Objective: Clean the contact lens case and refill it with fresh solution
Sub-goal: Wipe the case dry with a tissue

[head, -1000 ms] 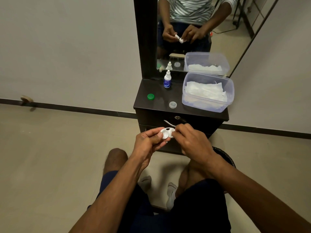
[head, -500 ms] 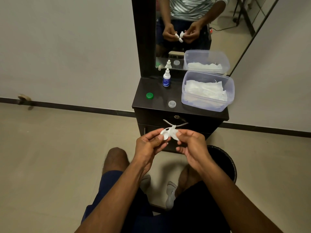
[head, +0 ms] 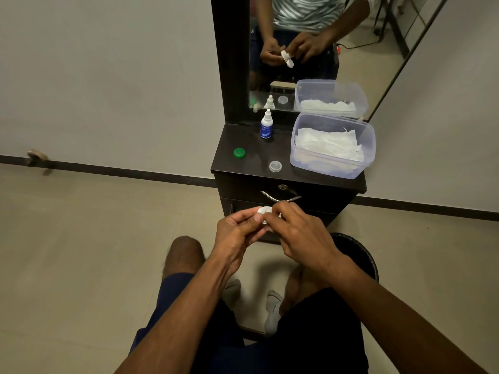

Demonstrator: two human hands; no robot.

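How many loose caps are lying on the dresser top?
2: a green cap near the left edge, and a clear cap near the front, beside the plastic box. Mirror reflections not counted.

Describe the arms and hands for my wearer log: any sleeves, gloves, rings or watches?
Both forearms are bare to the frame edge, with no sleeves showing. The left hand and right hand wear no gloves, and no ring, watch or band is visible. The mirror shows short striped sleeves.

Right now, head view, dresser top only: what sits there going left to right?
green cap → solution bottle → clear cap → plastic tub of white tissues. All stand on the dark dresser top, apart from each other.
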